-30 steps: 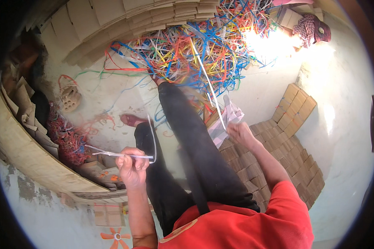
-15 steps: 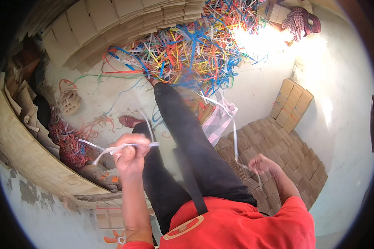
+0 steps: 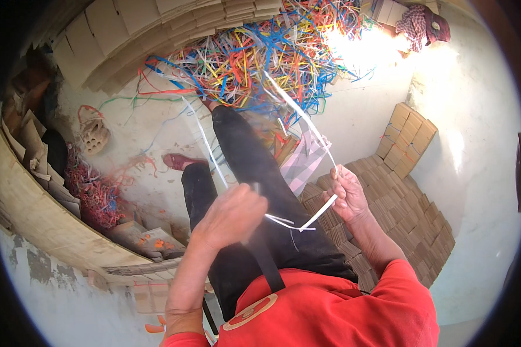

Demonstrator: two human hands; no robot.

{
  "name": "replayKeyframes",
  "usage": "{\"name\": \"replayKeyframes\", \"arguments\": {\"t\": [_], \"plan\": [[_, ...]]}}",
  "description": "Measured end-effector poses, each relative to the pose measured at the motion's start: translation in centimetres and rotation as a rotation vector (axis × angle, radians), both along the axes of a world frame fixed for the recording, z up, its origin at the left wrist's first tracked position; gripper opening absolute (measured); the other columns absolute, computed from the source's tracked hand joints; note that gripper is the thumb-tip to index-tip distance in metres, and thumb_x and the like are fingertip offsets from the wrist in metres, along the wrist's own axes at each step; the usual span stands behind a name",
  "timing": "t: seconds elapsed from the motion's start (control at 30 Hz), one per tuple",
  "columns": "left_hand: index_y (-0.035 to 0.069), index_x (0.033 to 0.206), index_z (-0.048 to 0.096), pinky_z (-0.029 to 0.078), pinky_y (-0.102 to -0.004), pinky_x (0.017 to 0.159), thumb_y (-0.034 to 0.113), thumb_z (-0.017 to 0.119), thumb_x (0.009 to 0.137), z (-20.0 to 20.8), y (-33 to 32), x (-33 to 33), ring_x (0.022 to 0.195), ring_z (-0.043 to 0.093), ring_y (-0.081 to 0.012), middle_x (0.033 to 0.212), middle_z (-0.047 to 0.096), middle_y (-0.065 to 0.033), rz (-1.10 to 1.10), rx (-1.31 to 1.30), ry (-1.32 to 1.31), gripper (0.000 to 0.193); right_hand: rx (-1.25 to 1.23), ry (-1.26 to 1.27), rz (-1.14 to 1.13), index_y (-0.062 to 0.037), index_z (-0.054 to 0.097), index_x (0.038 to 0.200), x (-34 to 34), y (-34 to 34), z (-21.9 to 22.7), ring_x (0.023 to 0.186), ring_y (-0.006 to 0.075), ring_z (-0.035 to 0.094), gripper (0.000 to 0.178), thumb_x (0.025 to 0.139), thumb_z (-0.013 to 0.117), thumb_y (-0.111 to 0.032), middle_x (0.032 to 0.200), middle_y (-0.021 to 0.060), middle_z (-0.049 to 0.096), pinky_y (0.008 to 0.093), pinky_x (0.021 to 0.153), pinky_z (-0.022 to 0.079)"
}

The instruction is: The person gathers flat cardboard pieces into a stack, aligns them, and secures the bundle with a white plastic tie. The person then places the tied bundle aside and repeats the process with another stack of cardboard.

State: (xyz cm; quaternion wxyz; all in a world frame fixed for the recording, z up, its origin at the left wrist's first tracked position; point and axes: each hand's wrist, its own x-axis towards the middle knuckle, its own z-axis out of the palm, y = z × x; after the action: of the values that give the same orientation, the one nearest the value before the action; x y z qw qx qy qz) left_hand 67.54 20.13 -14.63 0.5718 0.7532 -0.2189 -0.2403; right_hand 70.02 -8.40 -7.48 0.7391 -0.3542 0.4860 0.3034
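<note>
My left hand [image 3: 231,214] is closed in a fist over my legs, smeared a little by motion. From it one white plastic strap [image 3: 205,141] runs up and away, and short white ends stick out to its right. My right hand [image 3: 347,194] pinches another white strap [image 3: 299,109] between thumb and fingers. That strap reaches up toward the pile, and its lower end [image 3: 318,214] slants down to the left, close to the ends from my left hand. Whether the straps touch or join there I cannot tell.
A big heap of coloured straps [image 3: 255,63] lies ahead. Flat cardboard [image 3: 104,34] is stacked at the far left, with red strap scraps [image 3: 95,194] nearer. On the right are brown cardboard bundles [image 3: 388,225] and a taller stack [image 3: 407,139]. A checked bag [image 3: 301,165] lies beyond my leg.
My hands have come closer together. The left moved right and turned over; the right moved up and left. The strap in my right hand now stretches farther up and left.
</note>
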Motion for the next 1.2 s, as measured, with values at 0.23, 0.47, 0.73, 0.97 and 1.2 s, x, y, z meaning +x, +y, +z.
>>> {"name": "replayKeyframes", "arguments": {"t": [0.23, 0.47, 0.73, 0.97, 1.2], "plan": [[0.005, 0.096, 0.055, 0.040, -0.0375, 0.091, 0.004, 0.054, 0.076, -4.0, -3.7, 2.5, 0.096, 0.051, -0.0252, 0.091, 0.054, -0.0099, -0.178, 0.244, -0.229, 0.020, 0.094, -0.030, -0.032, -0.0033, 0.051, 0.095, 0.6, 1.3, 0.5, 0.034, 0.0107, 0.039, 0.011, 0.095, 0.050, -0.014, 0.053, -0.0002, 0.047, 0.0273, 0.044, 0.041], [-0.003, 0.122, 0.049, 0.030, -0.0489, 0.106, 0.009, 0.057, 0.080, -2.1, -4.4, 2.5, 0.118, 0.047, -0.0307, 0.119, 0.053, -0.0146, -0.126, 0.497, -0.028, 0.044, 0.104, -0.023, 0.052, 0.0010, 0.052, 0.089, 1.2, 3.4, 0.6, 0.032, 0.0115, 0.040, 0.014, 0.092, 0.055, -0.012, 0.051, 0.0044, 0.049, 0.0312, 0.039, 0.043], [-0.004, 0.126, 0.047, 0.040, -0.0444, 0.099, 0.004, 0.059, 0.078, 1.8, -2.3, 0.4, 0.113, 0.054, -0.0313, 0.120, 0.054, -0.0189, 0.109, 0.114, -0.116, 0.050, 0.198, 0.240, 0.434, 0.0056, 0.059, 0.087, 1.8, 7.5, -0.7, 0.033, 0.0084, 0.040, 0.010, 0.084, 0.061, -0.003, 0.051, 0.0048, 0.051, 0.0247, 0.039, 0.041], [0.001, 0.110, 0.055, 0.046, -0.0338, 0.052, 0.008, 0.065, 0.074, 2.9, -0.7, -1.0, 0.062, 0.058, -0.0209, 0.065, 0.053, -0.0045, 0.069, 0.030, 0.129, 0.038, 0.299, 0.185, 0.998, 0.0022, 0.070, 0.090, 4.1, 6.2, -1.9, 0.053, 0.0054, 0.053, 0.015, 0.078, 0.073, -0.006, 0.064, 0.0021, 0.061, 0.0205, 0.048, 0.041], [0.007, 0.094, 0.060, 0.046, -0.0365, 0.055, 0.009, 0.065, 0.075, 0.3, 2.0, -5.0, 0.064, 0.058, -0.0244, 0.072, 0.058, -0.0068, 0.079, 0.174, 0.269, 0.019, 0.199, 0.037, 1.283, -0.0012, 0.069, 0.085, 4.9, 6.2, -2.6, 0.055, 0.0049, 0.051, 0.010, 0.084, 0.068, -0.011, 0.061, -0.0016, 0.058, 0.0219, 0.049, 0.040]]}}
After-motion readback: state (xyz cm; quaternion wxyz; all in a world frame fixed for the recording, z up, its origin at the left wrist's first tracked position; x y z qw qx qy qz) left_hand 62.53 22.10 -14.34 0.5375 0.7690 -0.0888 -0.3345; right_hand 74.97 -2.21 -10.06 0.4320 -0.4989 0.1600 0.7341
